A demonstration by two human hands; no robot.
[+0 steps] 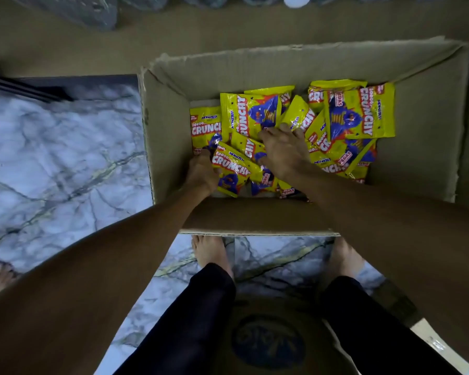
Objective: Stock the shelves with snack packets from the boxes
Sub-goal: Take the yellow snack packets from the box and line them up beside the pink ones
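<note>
An open cardboard box (pixel 168 136) stands on the floor in front of me, its bottom covered with several yellow "Crunchy" snack packets (pixel 360 112). Both my arms reach down into it. My left hand (pixel 201 171) grips a packet (pixel 233 166) at the box's near left side, fingers curled round its edge. My right hand (pixel 282 150) lies in the middle of the pile, its fingers bent down onto the packets; whether they hold one is hidden under the hand.
The box sits on a marble-patterned floor (pixel 60 158). More brown cardboard (pixel 65 47) lies beyond it, with plastic-wrapped goods (pixel 92 9) at the top edge. My bare feet (pixel 209 253) stand just before the box, and another cardboard flap (pixel 268 342) lies between my legs.
</note>
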